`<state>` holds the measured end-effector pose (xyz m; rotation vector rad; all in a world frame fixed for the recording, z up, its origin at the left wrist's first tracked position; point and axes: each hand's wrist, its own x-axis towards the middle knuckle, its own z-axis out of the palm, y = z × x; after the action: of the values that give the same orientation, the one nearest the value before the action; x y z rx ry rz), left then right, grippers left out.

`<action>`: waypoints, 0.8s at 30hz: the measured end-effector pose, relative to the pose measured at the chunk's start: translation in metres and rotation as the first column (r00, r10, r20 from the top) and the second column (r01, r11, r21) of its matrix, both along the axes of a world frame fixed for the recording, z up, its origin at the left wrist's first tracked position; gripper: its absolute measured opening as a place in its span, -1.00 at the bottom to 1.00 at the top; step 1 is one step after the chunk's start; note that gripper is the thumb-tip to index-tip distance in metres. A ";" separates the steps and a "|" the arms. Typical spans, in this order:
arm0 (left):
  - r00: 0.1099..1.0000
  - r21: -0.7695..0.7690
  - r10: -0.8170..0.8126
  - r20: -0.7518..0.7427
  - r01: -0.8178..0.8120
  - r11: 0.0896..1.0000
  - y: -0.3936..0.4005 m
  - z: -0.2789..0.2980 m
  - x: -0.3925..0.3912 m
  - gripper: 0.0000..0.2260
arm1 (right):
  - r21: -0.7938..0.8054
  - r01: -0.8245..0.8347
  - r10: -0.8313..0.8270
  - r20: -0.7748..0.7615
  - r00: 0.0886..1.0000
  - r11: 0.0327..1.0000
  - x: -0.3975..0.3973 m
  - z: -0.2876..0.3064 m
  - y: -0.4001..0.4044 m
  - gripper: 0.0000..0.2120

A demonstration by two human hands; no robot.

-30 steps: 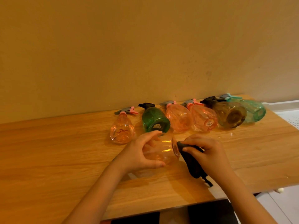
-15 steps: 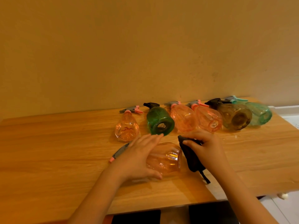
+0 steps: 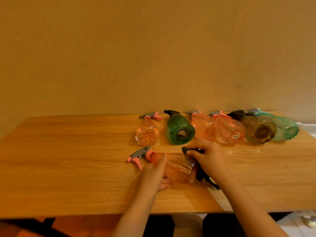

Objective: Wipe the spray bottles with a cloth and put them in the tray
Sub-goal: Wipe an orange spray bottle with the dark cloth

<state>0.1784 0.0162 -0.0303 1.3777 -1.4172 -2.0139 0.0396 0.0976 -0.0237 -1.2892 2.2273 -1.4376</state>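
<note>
A clear pink spray bottle (image 3: pixel 177 170) lies on its side near the front edge of a wooden table (image 3: pixel 68 159), its long axis running left to right. Its grey and pink trigger head (image 3: pixel 139 156) points left and a little away from the person; its flat base faces right. The left hand (image 3: pixel 156 175) wraps the body of the bottle from the near side, fingers laid over the top and thumb underneath, holding it down against the wood. The right hand (image 3: pixel 207 156) is at the base end, fingers curled and pinching a dark cloth (image 3: pixel 199 168) against the bottle's bottom rim; a tail of the cloth hangs down to the tabletop just right of the bottle.

Behind, six more bottles lie in a row along the back of the table, all with trigger heads toward the wall and bases toward the person. From the left: a small pink bottle (image 3: pixel 147 132), set slightly apart; a green bottle (image 3: pixel 180 130) with a black trigger; two pink bottles (image 3: pixel 204 129) (image 3: pixel 230 130) touching each other; a brown bottle (image 3: pixel 259 130) with a black trigger; and a teal bottle (image 3: pixel 285 128) at the far right, partly hidden by the brown one.

The table has a light, warm wood grain and stands flush against a plain beige wall (image 3: pixel 153 57). At the right edge a strip of white surface (image 3: pixel 307 127) shows beyond the table's end
</note>
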 end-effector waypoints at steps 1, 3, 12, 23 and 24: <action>1.000 0.010 -0.005 -0.003 0.005 1.000 0.001 0.000 0.001 -0.73 | 0.002 -0.004 0.004 0.001 1.000 1.000 0.002 -0.001 0.001 -0.62; 1.000 0.026 -0.002 -0.009 0.002 1.000 0.004 -0.002 0.005 -0.60 | 0.007 -0.021 0.021 0.008 1.000 1.000 0.005 -0.004 0.005 -0.62; 0.994 -0.070 0.029 -0.102 -0.036 0.997 0.011 -0.010 0.030 -0.44 | -0.113 -0.080 0.085 0.044 0.995 0.990 0.031 -0.012 0.018 -0.57; 0.956 -0.353 -0.190 -0.224 0.102 0.930 0.001 -0.010 -0.011 -0.49 | -0.337 0.087 -0.155 -0.178 0.972 0.937 0.008 0.005 0.005 -0.70; 0.953 -0.378 -0.210 -0.219 0.115 0.919 -0.001 -0.009 -0.015 -0.45 | -0.370 0.100 -0.199 -0.240 0.950 0.924 0.003 0.009 0.001 -0.76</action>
<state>0.1631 0.0151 -0.0389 0.8360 -1.7188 -1.8218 0.0427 0.0981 -0.0151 -1.5355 2.3595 -1.8941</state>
